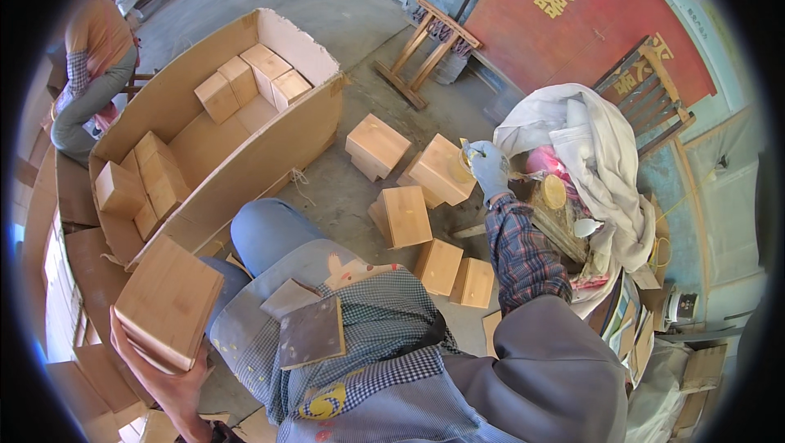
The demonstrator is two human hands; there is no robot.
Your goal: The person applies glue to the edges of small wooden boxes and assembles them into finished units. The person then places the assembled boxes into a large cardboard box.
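At the lower left, my bare left hand [162, 375] grips a wooden box [172, 299] from below, its broad smooth face turned up. My right hand [489, 170], in a pale grey-blue work glove, holds a small jar-like container [459, 168] with yellowish contents, over a wooden box [443, 167] on the floor. The container's shape is partly hidden by the fingers. More wooden boxes [408, 216] stand in the middle of the floor. A dark, flat square pad [313, 332] and a lighter piece lie on the apron over my lap.
A large open cardboard carton [245, 155] holds several wooden boxes [218, 96]. A co-worker [98, 69] bends beyond it at far left. Right of my gloved hand, white cloth [613, 155] surrounds a yellow round piece [553, 191]. A wooden stool [429, 44] lies behind.
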